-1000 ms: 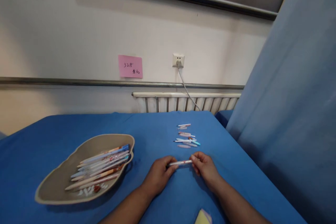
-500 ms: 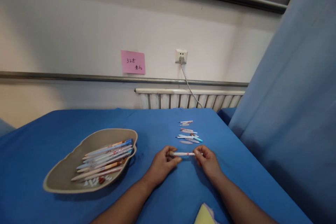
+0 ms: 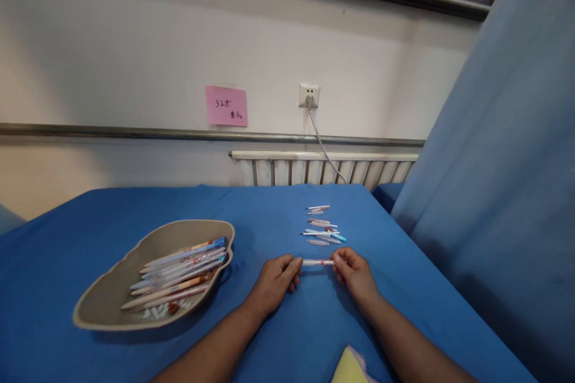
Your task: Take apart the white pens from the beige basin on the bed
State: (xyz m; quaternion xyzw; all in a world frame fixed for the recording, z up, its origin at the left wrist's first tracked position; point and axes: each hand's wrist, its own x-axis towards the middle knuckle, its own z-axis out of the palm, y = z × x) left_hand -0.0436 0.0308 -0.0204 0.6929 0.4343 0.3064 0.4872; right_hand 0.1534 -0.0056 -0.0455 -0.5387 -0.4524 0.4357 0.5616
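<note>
A slim white pen (image 3: pixel 317 263) with a red mark lies level between my two hands, just above the blue cloth. Its left end is pinched by my left hand (image 3: pixel 277 280), fingers closed and covering the tip. My right hand (image 3: pixel 354 275) grips the other end between thumb and fingers. Beyond the pen, several pen parts (image 3: pixel 324 234) lie in loose groups, among them white refills and pale barrels. To the left, a beige tray (image 3: pixel 104 293) holds several pens (image 3: pixel 179 275), with small white pieces and a reddish-brown bit at its near side.
The table is covered by a blue cloth (image 3: pixel 278 347). A yellow item (image 3: pixel 349 368) shows at the near edge, between my forearms. A blue curtain (image 3: pixel 494 161) hangs at right. On the wall are a pink note (image 3: pixel 226 106) and a socket (image 3: pixel 309 96) with a plugged-in cord.
My left hand's thumb and fingers have closed over the pen's left end, which stuck out between them before. The right hand keeps its hold and place.
</note>
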